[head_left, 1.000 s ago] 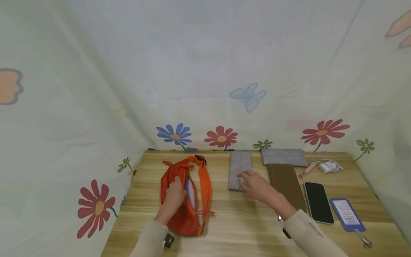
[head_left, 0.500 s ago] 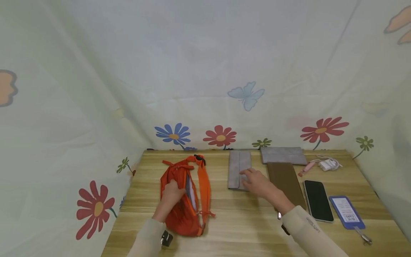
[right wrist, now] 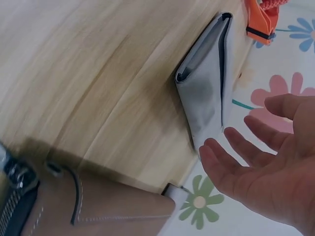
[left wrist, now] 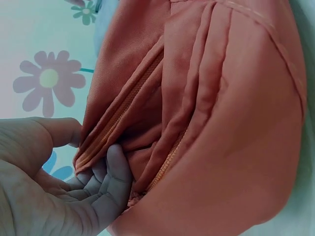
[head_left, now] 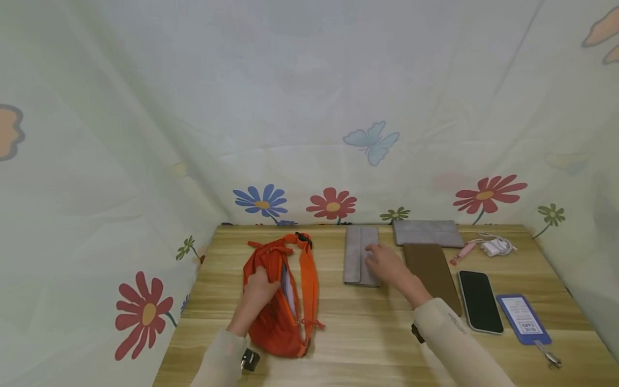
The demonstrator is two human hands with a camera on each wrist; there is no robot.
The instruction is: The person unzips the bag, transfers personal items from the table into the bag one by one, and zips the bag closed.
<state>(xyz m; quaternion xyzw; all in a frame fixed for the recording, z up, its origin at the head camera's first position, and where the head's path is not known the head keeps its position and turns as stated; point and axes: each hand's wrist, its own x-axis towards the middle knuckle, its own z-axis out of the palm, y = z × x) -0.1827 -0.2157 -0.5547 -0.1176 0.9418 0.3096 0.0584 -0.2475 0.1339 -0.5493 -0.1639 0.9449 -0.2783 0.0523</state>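
Observation:
An orange-red waist bag (head_left: 280, 333) lies on the table at left with its zip open and a pale lining showing. My left hand (head_left: 258, 293) grips the bag's edge by the zip; in the left wrist view the fingers (left wrist: 118, 172) are curled into a zipped opening and the thumb is outside. My right hand (head_left: 387, 266) is over the right side of a grey folded wallet (head_left: 354, 258). Its fingers are spread and gently bent, with nothing held. The right wrist view shows the fingertips close to the wallet (right wrist: 206, 93); whether they touch is hard to tell.
Right of the wallet lie a brown wallet (head_left: 430, 274), another grey wallet (head_left: 427, 234), a pink stick-like item (head_left: 463, 253), a white charger with cable (head_left: 494, 248), a phone (head_left: 480, 301) and a blue card holder (head_left: 524, 320). Flowered cloth (head_left: 290, 134) surrounds the table.
My right hand has shifted slightly right and away from me over the grey wallet, its fingertips now nearer that wallet's right edge. The left hand keeps its grip on the bag.

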